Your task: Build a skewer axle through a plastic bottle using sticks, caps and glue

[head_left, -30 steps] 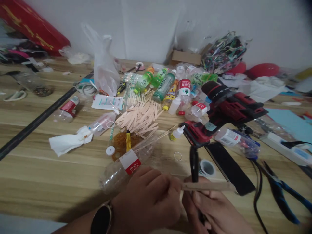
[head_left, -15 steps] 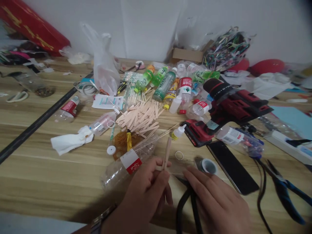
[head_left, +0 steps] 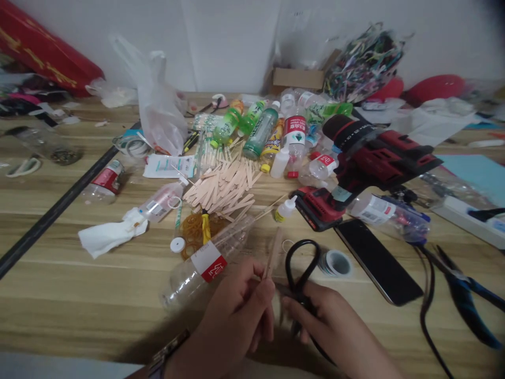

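Observation:
Between thumb and fingers, my left hand pinches a flat wooden stick, which points up and away. My right hand grips black-handled scissors around their middle, one handle loop upward and the blades toward my left hand. The blade tips are hard to make out near the left fingers. Left of my hands lies a clear plastic bottle with a red and white label. A heap of wooden sticks lies beyond, and a small glue bottle stands past the held stick.
A red and black drill stands at the right, near a black phone, a spool and pliers. Several bottles lie farther back. A dark bar crosses the table's left side.
The scissors have turned in my right hand, so a handle loop now points up instead of toward me. My left hand still holds the stick. The view has shifted slightly.

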`<state>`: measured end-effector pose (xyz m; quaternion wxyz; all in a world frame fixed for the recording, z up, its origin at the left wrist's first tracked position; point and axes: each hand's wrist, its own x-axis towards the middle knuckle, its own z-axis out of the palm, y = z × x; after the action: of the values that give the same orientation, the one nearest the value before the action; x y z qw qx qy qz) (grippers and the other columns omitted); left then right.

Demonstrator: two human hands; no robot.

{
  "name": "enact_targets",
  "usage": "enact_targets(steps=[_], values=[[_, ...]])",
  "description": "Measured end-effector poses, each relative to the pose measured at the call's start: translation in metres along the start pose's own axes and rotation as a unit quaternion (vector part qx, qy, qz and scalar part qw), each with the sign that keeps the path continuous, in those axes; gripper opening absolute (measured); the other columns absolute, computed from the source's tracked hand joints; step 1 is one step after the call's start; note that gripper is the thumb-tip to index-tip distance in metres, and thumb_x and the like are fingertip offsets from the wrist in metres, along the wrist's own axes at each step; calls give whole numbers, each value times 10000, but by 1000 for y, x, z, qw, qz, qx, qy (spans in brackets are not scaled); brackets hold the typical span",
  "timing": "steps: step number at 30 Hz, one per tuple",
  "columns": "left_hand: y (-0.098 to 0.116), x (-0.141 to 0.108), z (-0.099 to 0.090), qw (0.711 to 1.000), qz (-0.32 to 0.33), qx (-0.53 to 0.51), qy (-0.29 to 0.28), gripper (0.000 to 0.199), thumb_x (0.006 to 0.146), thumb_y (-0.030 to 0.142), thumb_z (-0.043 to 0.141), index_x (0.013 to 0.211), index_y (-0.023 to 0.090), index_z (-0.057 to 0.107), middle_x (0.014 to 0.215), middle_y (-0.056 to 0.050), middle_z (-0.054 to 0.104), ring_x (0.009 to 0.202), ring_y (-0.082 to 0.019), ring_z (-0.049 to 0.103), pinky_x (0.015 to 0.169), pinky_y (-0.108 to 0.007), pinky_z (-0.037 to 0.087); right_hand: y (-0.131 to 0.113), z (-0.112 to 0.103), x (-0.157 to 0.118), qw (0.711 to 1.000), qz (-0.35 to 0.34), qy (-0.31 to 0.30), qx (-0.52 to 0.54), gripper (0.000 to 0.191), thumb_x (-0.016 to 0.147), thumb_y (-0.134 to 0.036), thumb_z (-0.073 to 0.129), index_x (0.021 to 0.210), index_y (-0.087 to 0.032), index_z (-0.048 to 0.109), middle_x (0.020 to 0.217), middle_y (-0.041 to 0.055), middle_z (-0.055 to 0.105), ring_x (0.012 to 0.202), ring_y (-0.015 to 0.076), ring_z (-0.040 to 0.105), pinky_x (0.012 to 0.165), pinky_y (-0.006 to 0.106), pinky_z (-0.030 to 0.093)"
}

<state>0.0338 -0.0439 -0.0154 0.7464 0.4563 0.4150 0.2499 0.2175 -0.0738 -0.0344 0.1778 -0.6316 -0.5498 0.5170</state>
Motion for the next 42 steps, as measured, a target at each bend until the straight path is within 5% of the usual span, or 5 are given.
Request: enact_targets(steps=[7, 14, 23, 31, 42], values=[[-1, -5, -5, 982, 9, 189, 27, 435, 995, 547, 322, 730, 230, 456, 487, 41, 521, 424, -109, 441, 484, -238, 352, 2, 0, 9, 994, -2, -17, -107, 191, 888, -366, 460, 798, -223, 552, 708, 34, 664, 574, 193, 663, 550, 277, 483], [-14, 8, -17, 822, -42, 567, 28, 469, 1031, 330, 270, 799, 173, 646, 813, -158, 748, 775, -309, 704, 676, -392, 438, 16, -13, 2, 977, 38, 21, -210, 279, 915, -417, 400, 849, -222, 587, 639, 55, 657, 554, 229, 642, 570, 315, 442], [19, 1, -11, 771, -93, 627, 62, 311, 998, 384, 450, 1077, 178, 669, 835, -145, 771, 772, -361, 743, 581, -366, 452, 24, -11, 7, 970, -17, 29, -240, 346, 926, -415, 408, 927, -213, 689, 800, 107, 735, 746, 281, 705, 703, 353, 506], [78, 62, -89, 636, 8, 742, 212, 257, 996, 251, 471, 937, 133, 691, 982, -134, 731, 923, -254, 695, 747, -316, 484, 25, -13, 7, 977, -25, 9, -213, 387, 935, -418, 402, 1106, -227, 692, 1104, 129, 761, 1003, 318, 720, 842, 406, 530], [68, 94, -98, 606, 0, 778, 169, 239, 969, 324, 626, 1124, 144, 649, 1107, -75, 683, 965, -214, 677, 842, -418, 580, 29, -13, 5, 970, -45, 61, -229, 294, 932, -396, 493, 992, -236, 733, 879, 105, 788, 825, 295, 753, 690, 339, 541]])
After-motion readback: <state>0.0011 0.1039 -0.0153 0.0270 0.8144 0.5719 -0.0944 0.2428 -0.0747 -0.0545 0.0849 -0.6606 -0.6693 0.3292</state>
